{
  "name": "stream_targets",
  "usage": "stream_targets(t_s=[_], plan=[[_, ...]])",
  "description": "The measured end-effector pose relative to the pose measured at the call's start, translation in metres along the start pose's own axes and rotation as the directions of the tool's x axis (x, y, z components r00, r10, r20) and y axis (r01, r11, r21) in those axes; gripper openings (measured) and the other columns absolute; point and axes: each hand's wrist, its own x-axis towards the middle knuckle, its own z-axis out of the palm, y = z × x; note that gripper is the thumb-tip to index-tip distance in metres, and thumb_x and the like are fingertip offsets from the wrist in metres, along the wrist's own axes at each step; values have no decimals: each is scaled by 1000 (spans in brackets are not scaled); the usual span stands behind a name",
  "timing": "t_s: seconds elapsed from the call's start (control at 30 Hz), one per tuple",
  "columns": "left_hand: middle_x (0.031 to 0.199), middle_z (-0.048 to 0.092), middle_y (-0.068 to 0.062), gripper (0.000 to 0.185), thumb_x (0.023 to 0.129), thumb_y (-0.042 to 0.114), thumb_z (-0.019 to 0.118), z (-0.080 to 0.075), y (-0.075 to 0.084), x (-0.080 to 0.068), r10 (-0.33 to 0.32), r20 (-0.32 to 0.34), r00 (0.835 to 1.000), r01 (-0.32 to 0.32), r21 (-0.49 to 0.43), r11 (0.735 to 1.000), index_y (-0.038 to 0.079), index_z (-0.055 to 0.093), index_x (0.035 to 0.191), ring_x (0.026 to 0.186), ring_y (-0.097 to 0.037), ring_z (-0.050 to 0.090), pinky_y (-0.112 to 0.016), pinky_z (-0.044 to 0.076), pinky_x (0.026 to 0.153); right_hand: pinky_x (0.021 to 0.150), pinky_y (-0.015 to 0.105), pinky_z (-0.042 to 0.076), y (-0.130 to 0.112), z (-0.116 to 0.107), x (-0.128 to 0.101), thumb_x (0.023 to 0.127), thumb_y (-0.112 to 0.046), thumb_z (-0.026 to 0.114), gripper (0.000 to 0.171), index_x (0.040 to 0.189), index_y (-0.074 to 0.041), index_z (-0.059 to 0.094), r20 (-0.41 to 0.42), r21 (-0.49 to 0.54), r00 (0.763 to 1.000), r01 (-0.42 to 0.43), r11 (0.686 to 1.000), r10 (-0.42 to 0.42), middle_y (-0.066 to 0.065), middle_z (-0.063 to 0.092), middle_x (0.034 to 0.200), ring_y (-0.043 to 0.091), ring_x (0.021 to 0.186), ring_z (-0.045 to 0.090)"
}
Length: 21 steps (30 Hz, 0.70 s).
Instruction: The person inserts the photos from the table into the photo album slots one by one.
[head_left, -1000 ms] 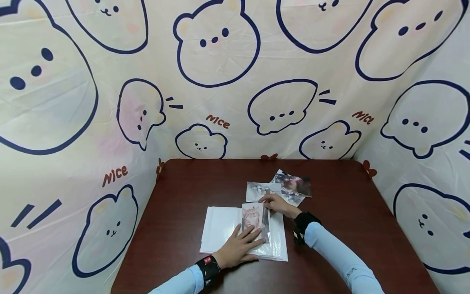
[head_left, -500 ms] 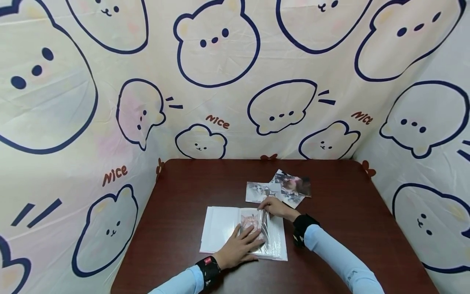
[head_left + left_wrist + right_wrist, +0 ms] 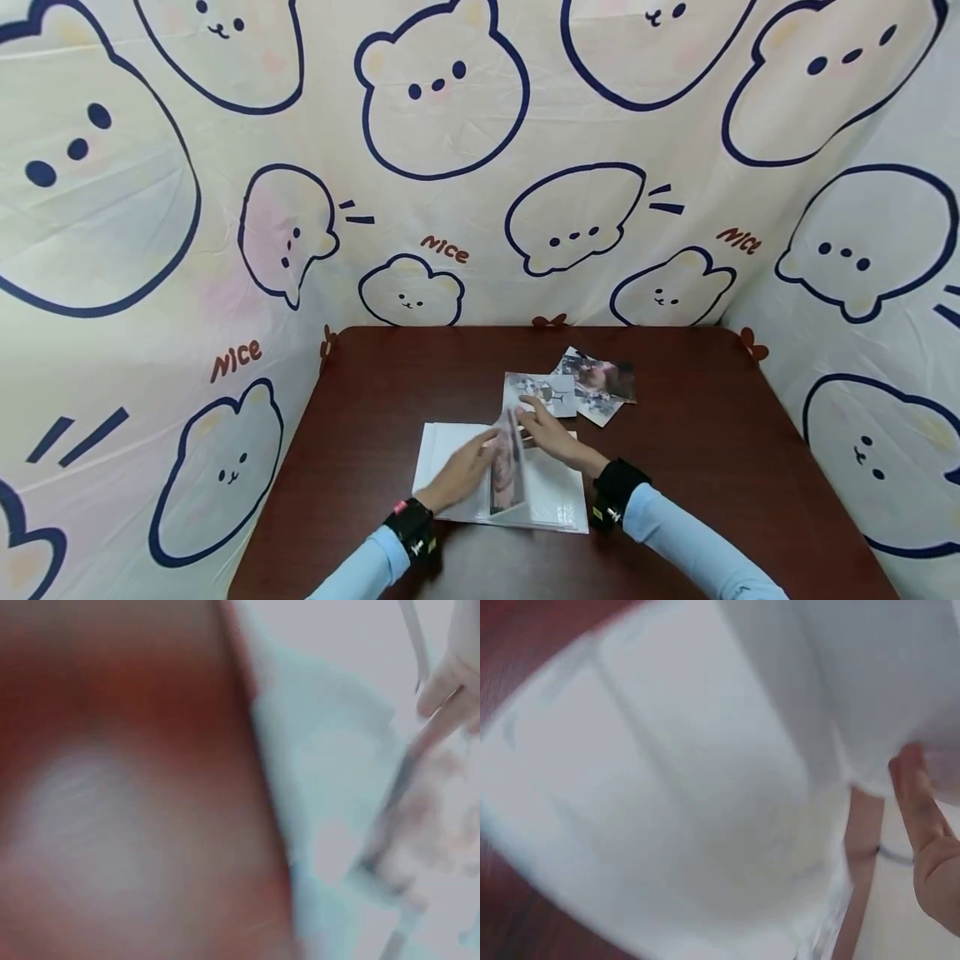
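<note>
A white photo album lies spread on the dark table, one of its pages raised upright mid-turn with a pinkish photo in its clear sleeve. My left hand pinches that page near its upper edge; in the left wrist view, its thumb and finger meet above the photo. On the page's other side is my right hand, its extended fingers against the back of the page in the right wrist view. Under the raised page, the white right-hand side of the album shows.
Beyond the album, several loose photos overlap on the brown table. One greyish photo lies right behind my right hand. A cartoon-printed cloth hangs around the table's far side and sides.
The album page with the pinkish photo has risen from lying flat to standing upright. My left hand has lifted off the page's face to its edge; my right hand has shifted slightly left.
</note>
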Motion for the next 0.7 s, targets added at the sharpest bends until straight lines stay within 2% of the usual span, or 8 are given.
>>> stream_targets(t_s=[0.03,0.1,0.2,0.3,0.43,0.53,0.6,0.7], plan=[[135,55,-15,49,106,38,27,-9,0,3,-54,-32,998,52,-69,996,12,38,146,108,-27,64,-38,52,87,93,47,49,-3,6,-1,105,-35,32,58,149,-1,14,29,-4,999,18,1000,-18,33,51,128,43,114,56],[123,62,-19,48,106,39,27,-26,-2,7,-133,-99,986,113,-187,976,11,42,143,91,-29,68,-37,55,75,100,51,42,-6,19,-3,106,-34,30,57,150,-1,16,101,-67,993,71,995,-64,29,55,127,43,120,52],[114,65,-19,45,104,36,38,-48,-7,10,-220,-180,959,169,-261,950,14,40,143,83,-27,68,-33,54,64,102,52,39,-7,36,-6,106,-31,31,52,150,-4,24,190,-248,976,151,957,-105,20,60,127,36,124,51],[109,66,-16,48,99,24,54,-61,-18,6,-274,-257,927,228,-195,954,14,39,144,77,-22,67,-29,51,60,100,47,42,0,52,-8,105,-36,32,51,148,-8,31,255,-415,962,198,888,-95,11,59,131,28,123,53],[100,66,-13,58,90,10,65,-62,-31,-5,-345,-298,890,333,-93,938,8,38,142,70,-18,61,-30,45,60,101,43,43,16,61,-13,104,-40,35,52,146,-8,37,294,-563,952,247,789,-89,6,58,133,24,124,53],[94,63,-10,58,88,8,67,-58,-39,-13,-413,-296,861,412,-69,909,5,40,139,71,-16,56,-31,43,62,103,46,39,23,61,-15,103,-35,39,48,141,-6,45,313,-622,941,302,723,-124,7,57,133,26,126,51],[89,62,-8,56,86,8,69,-55,-42,-18,-432,-306,848,440,-46,897,3,43,136,71,-15,54,-31,42,63,105,47,37,26,61,-15,103,-31,41,44,138,-5,49,333,-639,931,340,690,-151,8,57,134,28,128,49],[84,58,-7,52,85,7,69,-53,-44,-21,-420,-338,842,449,9,894,2,47,132,68,-18,52,-33,40,62,106,49,35,27,61,-13,103,-30,42,42,134,-4,53,363,-645,915,383,662,-176,9,57,134,29,129,47]])
